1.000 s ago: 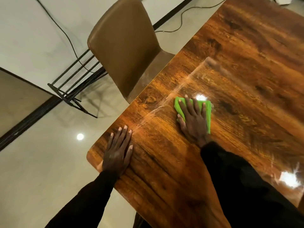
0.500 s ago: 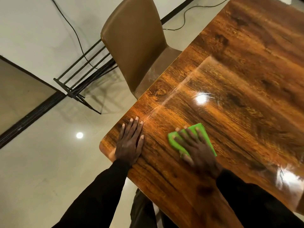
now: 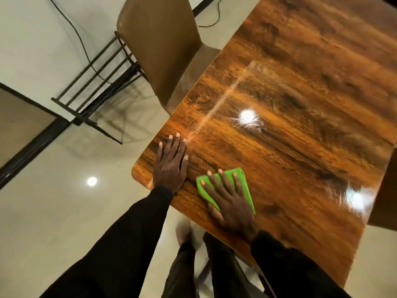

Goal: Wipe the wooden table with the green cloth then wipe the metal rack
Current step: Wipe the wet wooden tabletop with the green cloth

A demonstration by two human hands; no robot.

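The glossy wooden table (image 3: 290,125) fills the right side of the head view. My right hand (image 3: 231,203) lies flat on the green cloth (image 3: 243,186), pressing it onto the table near the near edge. My left hand (image 3: 170,166) rests flat with fingers spread on the table's near-left corner, just left of the cloth, holding nothing. The black metal rack (image 3: 92,91) leans on the floor by the wall at the left, beyond the table.
A tan chair (image 3: 159,44) stands tucked against the table's far-left edge, between rack and table. A black cable (image 3: 71,26) runs along the floor by the rack. My legs (image 3: 189,265) stand under the near edge. Pale tiled floor (image 3: 53,211) lies left.
My right hand has dragged the green cloth from the middle of the table toward the near edge, ending close beside my left hand. The left hand stayed planted on the corner.
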